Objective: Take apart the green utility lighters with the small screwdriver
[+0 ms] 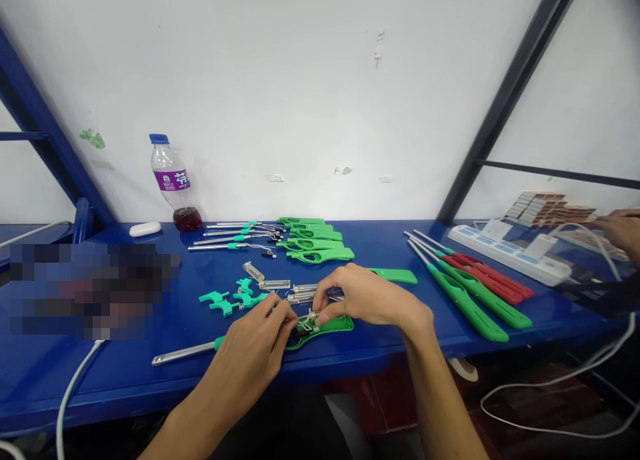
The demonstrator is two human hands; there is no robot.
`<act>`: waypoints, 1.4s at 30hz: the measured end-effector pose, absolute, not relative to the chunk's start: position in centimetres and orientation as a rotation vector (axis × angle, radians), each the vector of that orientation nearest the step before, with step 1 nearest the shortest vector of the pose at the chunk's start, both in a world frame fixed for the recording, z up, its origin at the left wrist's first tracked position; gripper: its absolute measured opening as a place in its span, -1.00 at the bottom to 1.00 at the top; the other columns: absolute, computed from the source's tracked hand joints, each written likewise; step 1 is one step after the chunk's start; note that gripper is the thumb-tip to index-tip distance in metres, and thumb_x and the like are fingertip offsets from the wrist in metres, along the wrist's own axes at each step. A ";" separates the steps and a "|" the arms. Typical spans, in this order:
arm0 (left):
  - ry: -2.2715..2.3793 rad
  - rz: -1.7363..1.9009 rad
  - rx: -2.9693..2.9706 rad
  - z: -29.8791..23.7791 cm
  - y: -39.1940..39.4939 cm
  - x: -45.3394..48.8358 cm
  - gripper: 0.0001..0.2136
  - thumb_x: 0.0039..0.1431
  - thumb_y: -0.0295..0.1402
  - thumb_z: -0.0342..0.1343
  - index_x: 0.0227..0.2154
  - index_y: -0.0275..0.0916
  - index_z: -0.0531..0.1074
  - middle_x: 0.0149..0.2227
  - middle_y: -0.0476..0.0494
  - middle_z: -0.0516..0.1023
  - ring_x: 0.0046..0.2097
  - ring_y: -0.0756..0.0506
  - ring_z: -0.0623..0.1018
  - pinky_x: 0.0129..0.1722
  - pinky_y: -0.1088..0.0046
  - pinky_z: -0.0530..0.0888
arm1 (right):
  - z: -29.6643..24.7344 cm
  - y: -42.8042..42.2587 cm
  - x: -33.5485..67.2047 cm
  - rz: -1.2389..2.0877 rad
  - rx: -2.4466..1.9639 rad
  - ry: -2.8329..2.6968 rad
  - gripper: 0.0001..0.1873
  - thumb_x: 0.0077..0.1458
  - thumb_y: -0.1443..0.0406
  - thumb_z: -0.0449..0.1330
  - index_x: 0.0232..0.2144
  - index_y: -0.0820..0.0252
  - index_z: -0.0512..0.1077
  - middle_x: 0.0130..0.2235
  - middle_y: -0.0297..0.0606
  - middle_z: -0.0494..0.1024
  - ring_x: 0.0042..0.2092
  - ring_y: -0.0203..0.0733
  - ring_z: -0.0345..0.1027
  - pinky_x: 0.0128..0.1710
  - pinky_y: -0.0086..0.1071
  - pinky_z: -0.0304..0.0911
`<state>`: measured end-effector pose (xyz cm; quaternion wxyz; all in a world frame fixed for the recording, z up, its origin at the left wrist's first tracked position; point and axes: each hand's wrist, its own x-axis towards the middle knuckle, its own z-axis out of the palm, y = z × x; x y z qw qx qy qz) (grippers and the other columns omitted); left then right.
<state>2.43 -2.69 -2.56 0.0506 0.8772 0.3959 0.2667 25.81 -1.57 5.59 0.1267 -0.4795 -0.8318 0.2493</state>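
Note:
A long-nosed lighter with an open green handle shell point(334, 327) and a metal tube point(183, 352) lies near the front edge of the blue table point(125, 373). My left hand point(255, 350) is closed, pinching at the small metal parts point(310, 321) inside the shell. My right hand point(363, 297) is also closed, its fingertips pressing on those same parts from the right. Loose green triggers point(225, 301) and clear fuel cells point(275, 285) lie just behind my hands.
Green handle halves point(315, 241) and metal tubes point(230, 239) lie farther back. Finished green and red lighters point(475, 287) sit at right beside a white power strip point(505, 253). A bottle point(173, 183) and white case point(145, 229) stand at back left. Another person's hand point(620, 232) shows far right.

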 end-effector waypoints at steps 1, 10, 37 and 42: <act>1.204 0.812 2.671 -2.6 -2.7 2.4 -0.78 0.51 -0.39 -0.16 -0.26 -0.14 0.34 -0.25 -0.04 0.42 -0.31 -0.09 0.52 -0.35 0.38 0.36 | 5.5 -1.5 25.8 0.739 -1.388 -2.419 -0.87 0.11 0.17 0.46 -0.30 0.04 0.69 -0.26 -0.36 0.71 -0.23 -0.15 0.55 -0.27 -0.40 0.28; 1.201 0.841 2.668 -2.4 -2.7 2.4 -0.77 0.51 -0.39 -0.17 -0.27 -0.14 0.35 -0.24 -0.05 0.45 -0.33 -0.09 0.53 -0.35 0.38 0.38 | 5.4 -1.0 25.9 0.730 -1.343 -2.464 -0.91 0.16 0.20 0.43 -0.30 0.07 0.68 -0.29 -0.36 0.71 -0.30 -0.20 0.49 -0.35 -0.41 0.19; 1.394 0.798 2.812 -2.8 -3.5 2.9 -0.67 0.46 -0.51 -0.16 0.11 -0.22 0.43 -0.07 -0.21 0.56 -0.24 -0.19 0.65 -0.33 0.31 0.57 | 7.7 -3.7 30.4 0.309 -1.444 -2.053 -0.70 0.31 0.03 0.24 -0.25 0.02 0.67 -0.15 -0.25 0.74 -0.14 -0.02 0.59 -0.13 -0.26 0.37; 1.430 0.968 2.764 -2.4 -3.5 2.1 -0.55 0.50 -0.33 -0.07 0.38 -0.14 0.12 0.14 -0.30 0.52 -0.05 -0.26 0.67 -0.25 0.27 0.62 | 6.4 -2.0 25.6 0.318 -1.234 -2.179 -0.81 0.34 0.14 0.26 -0.23 0.00 0.66 -0.19 -0.35 0.72 -0.16 -0.12 0.56 -0.16 -0.31 0.33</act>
